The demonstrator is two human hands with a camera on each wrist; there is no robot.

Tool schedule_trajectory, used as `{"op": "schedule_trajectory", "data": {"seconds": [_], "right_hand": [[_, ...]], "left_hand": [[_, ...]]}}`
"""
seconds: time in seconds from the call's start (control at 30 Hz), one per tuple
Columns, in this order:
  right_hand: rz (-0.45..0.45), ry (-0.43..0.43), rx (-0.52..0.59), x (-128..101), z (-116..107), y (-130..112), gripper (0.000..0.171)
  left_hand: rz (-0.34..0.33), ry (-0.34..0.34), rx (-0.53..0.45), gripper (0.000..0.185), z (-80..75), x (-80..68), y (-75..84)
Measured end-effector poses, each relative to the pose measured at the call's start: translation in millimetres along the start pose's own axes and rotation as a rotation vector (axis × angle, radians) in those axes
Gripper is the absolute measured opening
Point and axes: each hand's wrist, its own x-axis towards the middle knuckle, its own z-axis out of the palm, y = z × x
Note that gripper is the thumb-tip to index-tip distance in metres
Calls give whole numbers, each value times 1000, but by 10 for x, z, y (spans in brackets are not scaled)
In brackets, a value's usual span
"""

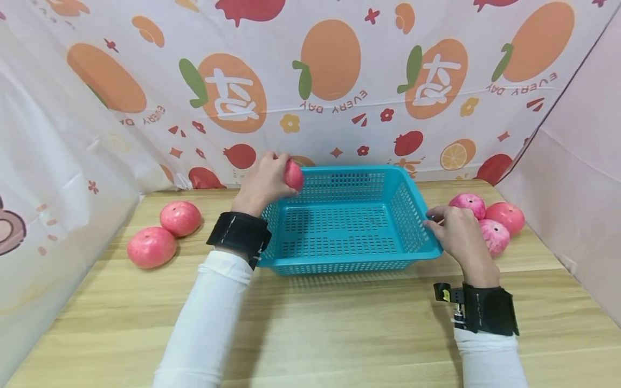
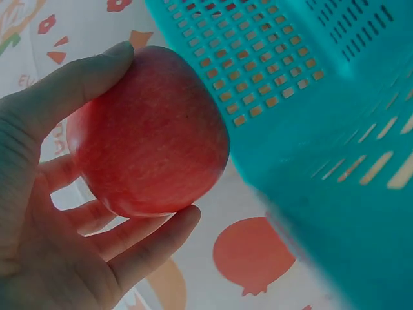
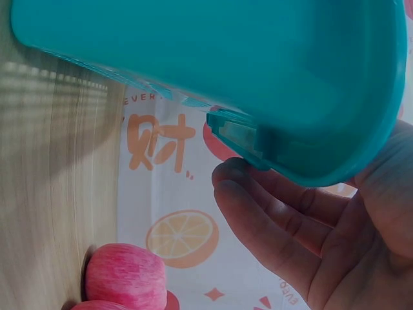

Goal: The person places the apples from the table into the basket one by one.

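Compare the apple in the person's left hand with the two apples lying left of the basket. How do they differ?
The held apple is up at the basket's far left corner, gripped by the left hand; the two apples lie on the table. Fingers partly hide the held one; those two show whole. All are pinkish-red.

Two apples [image 1: 165,233] left on wooden table [image 1: 339,323], three apples [image 1: 490,221] right; fruit-print cloth [image 1: 330,81] behind.
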Motion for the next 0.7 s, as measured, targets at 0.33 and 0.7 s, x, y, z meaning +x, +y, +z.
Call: {"op": "schedule_trajectory", "data": {"seconds": [0.33,0.7], "right_hand": [[10,-8,9,-11,14,2,30],[5,4,12,-4,20,15,29]], "left_hand": [[10,-36,131,81,88,62,9],[29,-59,143,81,150,129,19]]}}
